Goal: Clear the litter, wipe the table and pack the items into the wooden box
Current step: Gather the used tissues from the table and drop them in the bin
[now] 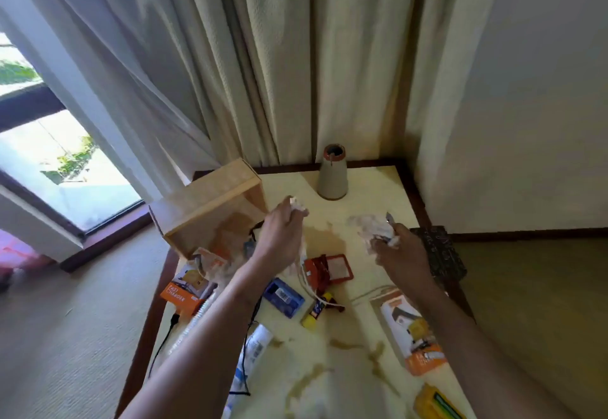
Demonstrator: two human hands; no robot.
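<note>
Fingers (pixel 293 218) of the left hand (pixel 283 237) curl round a small crumpled white paper wad (pixel 297 204), held above the desk just far of centre. Fingers (pixel 383 249) of the right hand (pixel 403 259) grip a larger crumpled white wrapper (pixel 373 229), thumb raised. Both hands are full, so neither is free to pick.

The cream-topped desk with dark wooden edging (pixel 362 188) carries:
- a red foil packet (pixel 320 272) touching a red-framed square card (pixel 340 265), between the forearms;
- a blue carton (pixel 284 298) and a yellow glue stick (pixel 312 316), nearer;
- an orange-and-white charger box (pixel 184 293) at near left, and a second charger box (pixel 416 336) at near right;
- a grey cone-shaped vase (pixel 332 175), upright at the far edge;
- a brown spill stain (pixel 325 237) between the hands, with more streaks nearer.

The light wooden box (pixel 210 201) sits at the far left corner, just left of the left hand. Its opening faces up and toward the viewer, and its long axis runs near-left to far-right. Whether it is propped or lies flat, I cannot tell. The left hand is the nearer one; the right is well apart, across the stain.

Judgement: litter clearing is in hand, and wiping and packing are not yet done. No bin is in view, so the wads' destination is unknown. They should not go left into the box, which is for the items.
</note>
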